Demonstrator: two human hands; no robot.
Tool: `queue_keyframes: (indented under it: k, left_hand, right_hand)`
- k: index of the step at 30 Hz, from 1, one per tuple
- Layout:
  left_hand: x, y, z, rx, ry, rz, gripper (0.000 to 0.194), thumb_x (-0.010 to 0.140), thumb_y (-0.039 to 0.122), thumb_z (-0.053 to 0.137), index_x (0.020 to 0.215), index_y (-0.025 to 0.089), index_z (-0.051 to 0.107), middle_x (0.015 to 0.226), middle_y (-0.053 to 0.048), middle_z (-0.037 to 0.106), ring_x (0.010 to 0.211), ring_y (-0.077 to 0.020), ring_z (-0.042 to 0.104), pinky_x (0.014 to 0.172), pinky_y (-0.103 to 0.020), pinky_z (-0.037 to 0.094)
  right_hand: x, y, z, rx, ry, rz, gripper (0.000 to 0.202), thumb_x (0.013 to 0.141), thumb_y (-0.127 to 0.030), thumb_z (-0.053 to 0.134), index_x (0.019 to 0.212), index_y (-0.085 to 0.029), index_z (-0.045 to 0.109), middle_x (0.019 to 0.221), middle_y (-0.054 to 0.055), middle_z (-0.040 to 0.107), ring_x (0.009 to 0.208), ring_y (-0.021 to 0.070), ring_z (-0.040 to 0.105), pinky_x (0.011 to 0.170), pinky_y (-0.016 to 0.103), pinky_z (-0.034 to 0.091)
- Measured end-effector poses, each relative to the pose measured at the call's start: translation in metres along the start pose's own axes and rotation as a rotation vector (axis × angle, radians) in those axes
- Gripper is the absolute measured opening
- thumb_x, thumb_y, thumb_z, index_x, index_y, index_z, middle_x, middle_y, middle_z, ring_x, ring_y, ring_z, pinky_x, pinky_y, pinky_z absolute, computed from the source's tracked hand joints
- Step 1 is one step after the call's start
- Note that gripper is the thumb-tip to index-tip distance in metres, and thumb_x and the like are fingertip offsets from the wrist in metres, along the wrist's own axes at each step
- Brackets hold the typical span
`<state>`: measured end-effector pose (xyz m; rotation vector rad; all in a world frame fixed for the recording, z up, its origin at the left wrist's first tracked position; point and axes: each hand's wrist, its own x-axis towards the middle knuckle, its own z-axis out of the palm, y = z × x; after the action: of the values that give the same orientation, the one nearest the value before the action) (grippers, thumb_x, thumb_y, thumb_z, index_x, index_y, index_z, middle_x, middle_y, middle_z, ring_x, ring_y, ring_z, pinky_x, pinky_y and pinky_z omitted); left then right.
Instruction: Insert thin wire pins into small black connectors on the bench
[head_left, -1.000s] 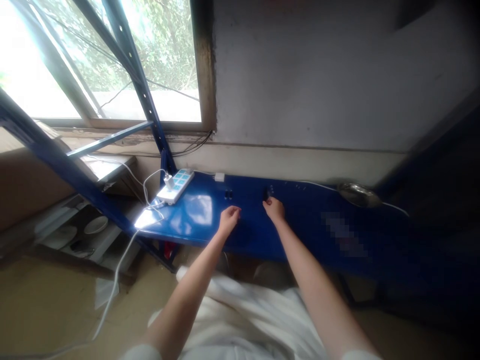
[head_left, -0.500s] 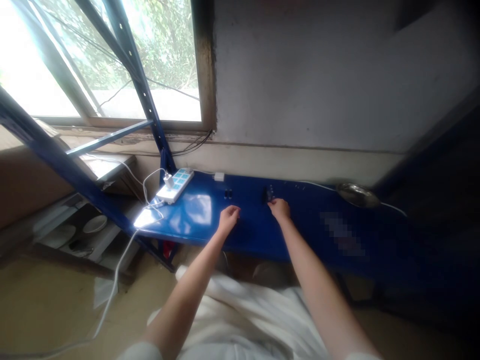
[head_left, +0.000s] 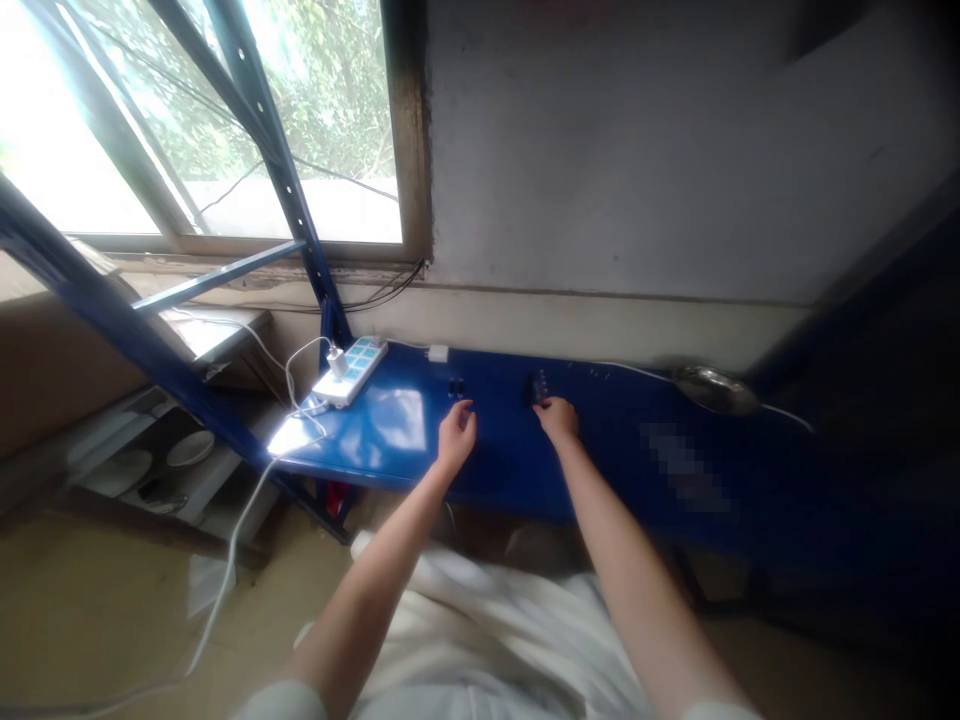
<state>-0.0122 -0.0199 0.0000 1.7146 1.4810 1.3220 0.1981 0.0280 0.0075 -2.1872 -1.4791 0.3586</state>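
Observation:
My left hand (head_left: 456, 437) is over the blue tabletop (head_left: 495, 455), thumb and forefinger apart, with nothing visible between them. Just beyond its fingertips stand two small black pieces (head_left: 456, 387), side by side and too small to identify. My right hand (head_left: 557, 418) is closed, its fingertips pinched at the near end of a small dark item (head_left: 536, 388) with clear or shiny bits along its right side. Whether the fingers grip that item or something smaller beside it is hidden.
A white power strip (head_left: 352, 370) with a plug in it lies on the left, near a small white adapter (head_left: 438, 353). Tiny bits (head_left: 596, 374) lie toward the back, and a shiny metal dish (head_left: 716, 390) is at the back right. A blue post (head_left: 277, 170) rises on the left.
My left hand has moved slightly forward toward the two black pieces, and its fingers have spread from a pinch. My right hand has barely shifted beside the dark item.

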Motion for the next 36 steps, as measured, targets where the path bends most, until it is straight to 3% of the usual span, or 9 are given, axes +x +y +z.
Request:
queue_keyframes:
  k: [4, 7, 9, 14, 21, 27, 30, 36]
  left_hand:
    - [0.002, 0.007, -0.001, 0.318, -0.086, 0.004, 0.055, 0.085, 0.022, 0.04, 0.138, 0.018, 0.029, 0.102, -0.009, 0.063, 0.082, -0.0186, 0.061, 0.073, -0.029, 0.046]
    - [0.011, 0.016, -0.002, 0.483, -0.175, -0.028, 0.067, 0.085, 0.024, 0.038, 0.144, 0.016, 0.008, 0.12, -0.014, 0.055, 0.089, -0.0228, 0.061, 0.074, -0.032, 0.046]
    - [0.019, 0.023, -0.002, 0.541, -0.216, -0.053, 0.07, 0.085, 0.025, 0.036, 0.144, 0.017, 0.0, 0.124, -0.016, 0.052, 0.09, -0.0239, 0.061, 0.075, -0.033, 0.045]
    - [0.039, 0.034, 0.0, 0.619, -0.265, -0.158, 0.073, 0.086, 0.027, 0.034, 0.143, 0.012, -0.008, 0.116, -0.019, 0.056, 0.091, -0.0262, 0.061, 0.077, -0.036, 0.045]
    - [0.053, 0.032, 0.008, 0.647, -0.321, -0.208, 0.074, 0.086, 0.027, 0.034, 0.142, 0.006, -0.01, 0.111, -0.022, 0.058, 0.096, -0.03, 0.06, 0.08, -0.039, 0.044]
    - [0.057, 0.031, 0.012, 0.684, -0.322, -0.219, 0.065, 0.087, 0.021, 0.033, 0.143, 0.005, 0.002, 0.114, -0.023, 0.056, 0.101, -0.0281, 0.058, 0.083, -0.037, 0.044]
    - [0.06, 0.032, 0.009, 0.728, -0.314, -0.185, 0.057, 0.083, 0.007, 0.032, 0.139, 0.007, 0.021, 0.115, -0.023, 0.055, 0.102, -0.0256, 0.058, 0.084, -0.034, 0.044]
    - [0.072, 0.03, 0.003, 0.636, -0.275, -0.102, 0.026, 0.081, 0.007, 0.041, 0.101, 0.009, 0.057, 0.095, -0.019, 0.063, 0.091, -0.0248, 0.062, 0.078, -0.034, 0.046]
  right_hand:
    - [-0.011, 0.002, 0.004, 0.114, 0.054, 0.024, 0.03, 0.071, -0.019, 0.055, 0.098, -0.014, 0.066, 0.091, 0.013, 0.069, 0.089, 0.0244, 0.063, 0.074, 0.03, 0.045]
    - [-0.025, -0.001, 0.008, 0.257, 0.201, 0.026, 0.03, 0.071, -0.016, 0.048, 0.096, -0.014, 0.065, 0.087, 0.011, 0.069, 0.085, 0.023, 0.063, 0.077, 0.032, 0.046]
    - [-0.035, -0.006, 0.012, 0.387, 0.316, -0.055, 0.029, 0.073, -0.018, 0.046, 0.095, -0.012, 0.064, 0.086, 0.012, 0.068, 0.081, 0.0215, 0.062, 0.077, 0.032, 0.047]
    - [-0.053, -0.011, 0.023, 0.582, 0.46, -0.333, 0.029, 0.079, -0.03, 0.042, 0.093, -0.012, 0.061, 0.086, 0.012, 0.065, 0.073, 0.0173, 0.06, 0.07, 0.03, 0.049]
    - [-0.06, -0.006, 0.03, 0.553, 0.489, -0.426, 0.027, 0.082, -0.032, 0.041, 0.089, -0.015, 0.061, 0.081, 0.01, 0.065, 0.069, 0.016, 0.06, 0.067, 0.029, 0.05]
    - [-0.06, -0.007, 0.029, 0.559, 0.474, -0.417, 0.028, 0.081, -0.033, 0.041, 0.087, -0.014, 0.061, 0.08, 0.011, 0.065, 0.07, 0.0169, 0.06, 0.068, 0.03, 0.05]
    - [-0.061, -0.007, 0.028, 0.566, 0.447, -0.399, 0.03, 0.082, -0.034, 0.039, 0.088, -0.014, 0.061, 0.082, 0.012, 0.065, 0.073, 0.0176, 0.061, 0.07, 0.031, 0.05]
    - [-0.063, -0.009, 0.026, 0.549, 0.387, -0.349, 0.031, 0.082, -0.034, 0.038, 0.091, -0.014, 0.06, 0.088, 0.013, 0.065, 0.078, 0.018, 0.061, 0.074, 0.03, 0.049]
